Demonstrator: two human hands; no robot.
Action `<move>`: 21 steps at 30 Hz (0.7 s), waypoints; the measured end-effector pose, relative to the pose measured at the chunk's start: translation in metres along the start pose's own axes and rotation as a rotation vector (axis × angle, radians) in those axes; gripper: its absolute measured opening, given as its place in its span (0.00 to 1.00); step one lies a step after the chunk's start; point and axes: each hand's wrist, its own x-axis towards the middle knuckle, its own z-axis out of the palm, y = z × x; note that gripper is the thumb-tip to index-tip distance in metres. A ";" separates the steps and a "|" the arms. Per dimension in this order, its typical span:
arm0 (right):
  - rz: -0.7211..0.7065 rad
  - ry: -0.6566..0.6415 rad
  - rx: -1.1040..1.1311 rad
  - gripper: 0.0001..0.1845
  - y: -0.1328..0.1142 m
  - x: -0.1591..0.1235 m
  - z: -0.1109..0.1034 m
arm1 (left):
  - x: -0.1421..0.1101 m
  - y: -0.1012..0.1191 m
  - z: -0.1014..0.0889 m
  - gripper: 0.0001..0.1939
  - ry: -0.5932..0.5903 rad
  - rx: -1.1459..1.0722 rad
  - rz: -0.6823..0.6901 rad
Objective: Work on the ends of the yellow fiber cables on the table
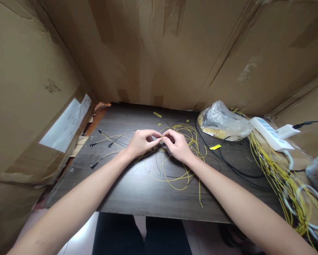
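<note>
Just above the middle of the tabletop (116, 200), my left hand (142, 144) and right hand (178, 146) met, both pinching a tiny yellow piece (162, 138) at the fingertips, its details too small to tell! Thin yellow wires (197, 136) looped beneath and beside them, black connectors (94, 165) lay off left, and a plastic bag (224, 118) sat right, near the white power strip (270, 134).

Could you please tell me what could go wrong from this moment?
The left hand and right hand pinch a small yellow item, too tiny to identify; it might slip. The loose yellow wires overlap around the right hand, so they could tangle or snag. Pulling them may also shift the black connectors.
</note>
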 end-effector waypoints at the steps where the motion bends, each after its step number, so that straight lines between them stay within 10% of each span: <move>1: 0.002 -0.001 -0.014 0.10 0.000 0.000 0.000 | 0.000 0.000 0.000 0.05 -0.008 0.005 0.001; 21: 0.048 -0.007 -0.037 0.18 0.000 0.000 0.000 | 0.000 -0.002 0.000 0.06 -0.024 0.020 0.003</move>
